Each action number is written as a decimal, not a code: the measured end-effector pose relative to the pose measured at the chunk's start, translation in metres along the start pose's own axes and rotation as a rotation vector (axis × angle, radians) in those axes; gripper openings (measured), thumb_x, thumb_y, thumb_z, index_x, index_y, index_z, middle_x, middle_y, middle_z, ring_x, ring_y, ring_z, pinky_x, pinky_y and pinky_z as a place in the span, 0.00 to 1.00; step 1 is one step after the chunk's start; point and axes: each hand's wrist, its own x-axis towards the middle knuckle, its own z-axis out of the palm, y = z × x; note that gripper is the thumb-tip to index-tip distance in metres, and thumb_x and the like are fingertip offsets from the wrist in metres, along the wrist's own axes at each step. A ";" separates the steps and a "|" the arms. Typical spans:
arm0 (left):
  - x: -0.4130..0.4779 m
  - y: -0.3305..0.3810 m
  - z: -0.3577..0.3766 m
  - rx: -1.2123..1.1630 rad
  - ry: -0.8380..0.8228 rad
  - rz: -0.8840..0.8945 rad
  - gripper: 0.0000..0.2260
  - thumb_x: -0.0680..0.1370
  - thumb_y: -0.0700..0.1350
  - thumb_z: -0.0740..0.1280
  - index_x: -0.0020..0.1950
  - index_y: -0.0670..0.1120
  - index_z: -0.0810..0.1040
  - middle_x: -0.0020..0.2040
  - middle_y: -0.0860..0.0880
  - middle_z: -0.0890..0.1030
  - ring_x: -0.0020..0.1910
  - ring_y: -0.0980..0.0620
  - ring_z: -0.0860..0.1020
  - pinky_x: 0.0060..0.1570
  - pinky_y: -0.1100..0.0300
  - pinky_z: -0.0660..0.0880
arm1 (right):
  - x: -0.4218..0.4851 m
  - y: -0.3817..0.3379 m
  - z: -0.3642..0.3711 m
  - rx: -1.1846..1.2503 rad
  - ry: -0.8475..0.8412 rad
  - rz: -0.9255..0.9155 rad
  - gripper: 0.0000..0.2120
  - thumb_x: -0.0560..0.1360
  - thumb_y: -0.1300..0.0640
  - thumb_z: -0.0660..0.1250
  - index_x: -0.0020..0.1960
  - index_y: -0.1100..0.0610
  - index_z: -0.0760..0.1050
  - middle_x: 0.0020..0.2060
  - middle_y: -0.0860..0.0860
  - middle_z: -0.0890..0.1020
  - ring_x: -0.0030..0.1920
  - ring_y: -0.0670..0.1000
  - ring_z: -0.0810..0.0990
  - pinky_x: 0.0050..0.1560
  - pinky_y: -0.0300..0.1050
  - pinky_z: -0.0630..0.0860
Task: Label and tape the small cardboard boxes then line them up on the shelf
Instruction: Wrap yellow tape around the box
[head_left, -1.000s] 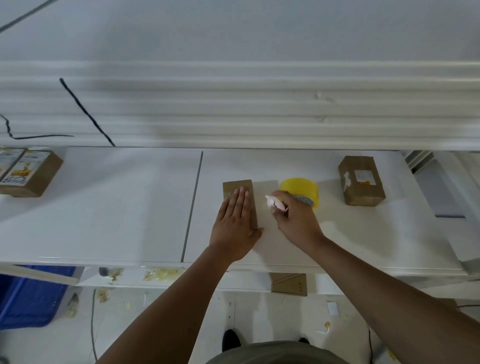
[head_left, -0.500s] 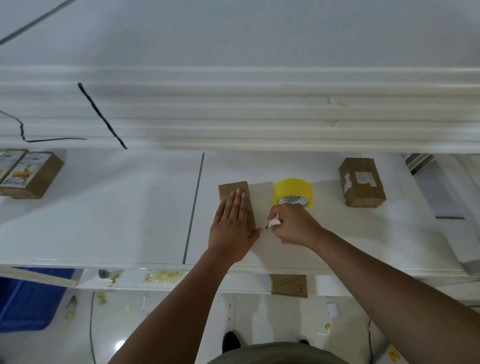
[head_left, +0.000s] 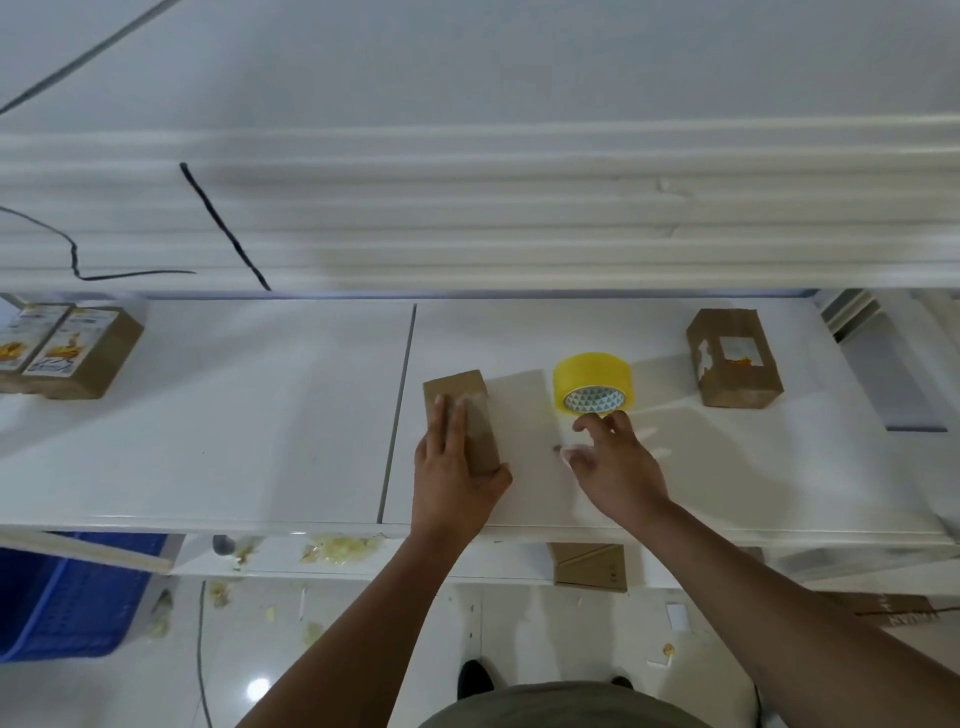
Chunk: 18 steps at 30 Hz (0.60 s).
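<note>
Left hand pins the box; right hand is nearer the tape.
Left hand (head_left: 460, 467) lies flat, fingers straight, on the plain cardboard box (head_left: 480, 431), whose long axis runs near-to-far. Right hand (head_left: 618, 462), fingers spread and seemingly empty, hovers just near of the yellow tape roll (head_left: 592, 382), right of the box.

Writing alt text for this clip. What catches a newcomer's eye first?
The yellow tape roll stands out mid-shelf, with the right hand spread open at its near edge. Just left of it, the left hand lies flat on a plain box. A torn-label box sits far right, and the labelled boxes sit at the far left edge.
</note>
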 end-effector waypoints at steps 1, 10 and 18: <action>-0.003 -0.002 0.000 -0.024 0.033 -0.026 0.47 0.71 0.62 0.71 0.85 0.58 0.51 0.86 0.58 0.48 0.77 0.40 0.66 0.73 0.42 0.72 | 0.000 -0.007 0.000 0.071 0.015 -0.033 0.14 0.80 0.49 0.70 0.63 0.49 0.77 0.60 0.48 0.74 0.53 0.53 0.83 0.50 0.50 0.79; -0.018 0.011 -0.013 -0.054 0.224 0.163 0.49 0.72 0.54 0.80 0.85 0.43 0.58 0.87 0.45 0.55 0.82 0.42 0.63 0.75 0.42 0.71 | 0.005 -0.095 0.002 0.451 0.065 -0.054 0.17 0.81 0.43 0.69 0.64 0.52 0.78 0.57 0.47 0.83 0.52 0.48 0.82 0.55 0.47 0.79; -0.028 0.047 -0.040 -0.361 0.231 0.384 0.44 0.72 0.37 0.77 0.84 0.44 0.60 0.85 0.44 0.53 0.85 0.43 0.57 0.75 0.44 0.72 | -0.010 -0.120 0.009 0.791 0.153 0.128 0.08 0.83 0.51 0.64 0.52 0.44 0.82 0.42 0.37 0.86 0.45 0.37 0.85 0.45 0.35 0.79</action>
